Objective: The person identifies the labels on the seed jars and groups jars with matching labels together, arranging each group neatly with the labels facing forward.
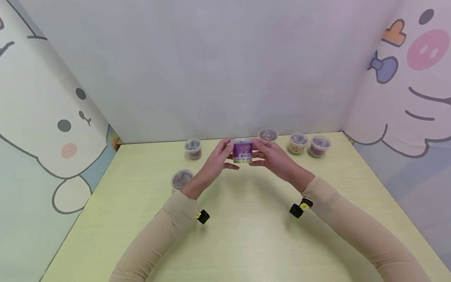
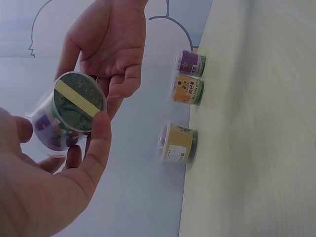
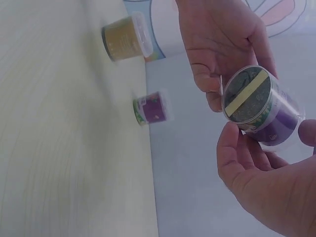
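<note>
Both hands hold up a small clear plastic cup (image 1: 242,151) with a purple printed label, above the back part of the table. The left hand (image 1: 217,157) grips its left side with thumb and fingers. On the opposite side, the right hand (image 1: 274,157) pinches it. Seen from below in the left wrist view, the cup's base (image 2: 74,113) shows dark filling and a pale yellow strip across it. In the right wrist view the purple label (image 3: 279,121) faces partly toward the camera, with the right thumb near the lid end.
Lidded cups stand at the back: a purple one (image 1: 193,149) on the left, a brown one (image 2: 178,144) behind the right hand, an orange one (image 1: 297,143) and another purple one (image 1: 319,147) on the right. A brown cup (image 1: 182,179) stands beside the left forearm. Cartoon-printed walls (image 1: 225,78) enclose the table.
</note>
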### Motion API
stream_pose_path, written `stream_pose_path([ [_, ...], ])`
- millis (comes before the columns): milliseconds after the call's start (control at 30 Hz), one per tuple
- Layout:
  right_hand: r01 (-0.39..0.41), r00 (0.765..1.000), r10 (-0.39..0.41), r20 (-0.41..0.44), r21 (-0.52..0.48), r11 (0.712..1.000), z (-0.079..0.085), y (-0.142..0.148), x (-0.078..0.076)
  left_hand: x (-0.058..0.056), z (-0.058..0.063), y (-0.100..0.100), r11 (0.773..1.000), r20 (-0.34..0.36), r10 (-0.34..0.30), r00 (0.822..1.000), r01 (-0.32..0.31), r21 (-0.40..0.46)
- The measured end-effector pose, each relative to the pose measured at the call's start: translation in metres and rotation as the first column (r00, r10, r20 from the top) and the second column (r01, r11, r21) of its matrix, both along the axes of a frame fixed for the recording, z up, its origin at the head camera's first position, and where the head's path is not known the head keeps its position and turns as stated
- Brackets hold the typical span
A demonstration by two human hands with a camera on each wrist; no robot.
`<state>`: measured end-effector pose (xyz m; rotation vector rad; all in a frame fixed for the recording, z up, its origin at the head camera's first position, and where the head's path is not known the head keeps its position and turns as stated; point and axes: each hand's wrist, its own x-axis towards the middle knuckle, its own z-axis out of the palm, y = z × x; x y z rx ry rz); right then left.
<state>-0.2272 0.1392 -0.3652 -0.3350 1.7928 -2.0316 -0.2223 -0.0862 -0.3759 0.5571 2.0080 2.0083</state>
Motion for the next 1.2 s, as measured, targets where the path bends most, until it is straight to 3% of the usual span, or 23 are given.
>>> stream_pose_path([
  [433,-0.033,0.999,0.033,-0.03,0.03,0.999,-0.005,-0.002,-0.001,0.002,0.0,0.0,0.999,0.036,0.008,0.999,-0.007,-0.032],
  [967,-0.029,0.999,0.03,-0.035,0.016,0.999,-0.007,-0.012,-0.002,-0.003,-0.006,-0.013,0.998,0.018,-0.031,0.999,0.032,-0.06],
  [1200,-0.031,0.999,0.032,-0.043,0.018,0.999,-0.006,-0.016,-0.002,-0.004,-0.005,-0.016,0.998,0.016,-0.008,1.0,0.009,-0.058],
])
